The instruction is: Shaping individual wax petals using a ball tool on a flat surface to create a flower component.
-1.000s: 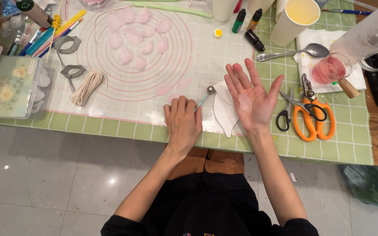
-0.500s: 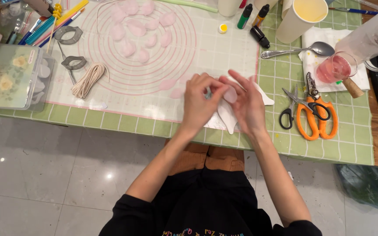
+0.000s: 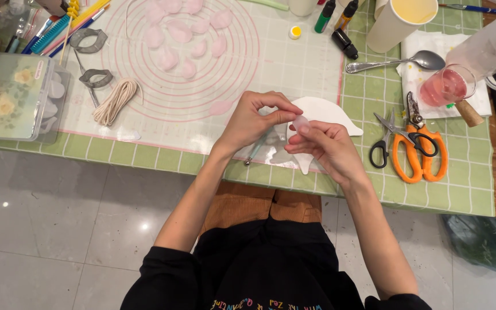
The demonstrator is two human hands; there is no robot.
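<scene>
A small pale pink piece [image 3: 300,122] of soft modelling material is pinched between the fingertips of the left hand [image 3: 252,122] and the right hand [image 3: 327,148], both of which are closed on it from opposite sides. The piece is held just above the white sheet [image 3: 327,110], which serves here as the landmark. A slender metal-tipped tool [image 3: 255,152] is seen below the left hand, at the sheet's left edge; whether it is gripped cannot be told. To the sheet's upper left, finished pink petals [image 3: 186,34] are laid on the ringed work mat [image 3: 144,74]. Farther left of the sheet, a coil of cord [image 3: 114,101] and a clear box [image 3: 8,97] are placed. To the sheet's right, orange-handled scissors [image 3: 414,146] lie on the green checked desk [image 3: 466,183]; above these, a spoon [image 3: 391,62] and a glass of pink liquid [image 3: 446,87] stand. For even thinning, light and equal pressure is judged best, with the piece turned between pinches so that the edge is not torn.
</scene>
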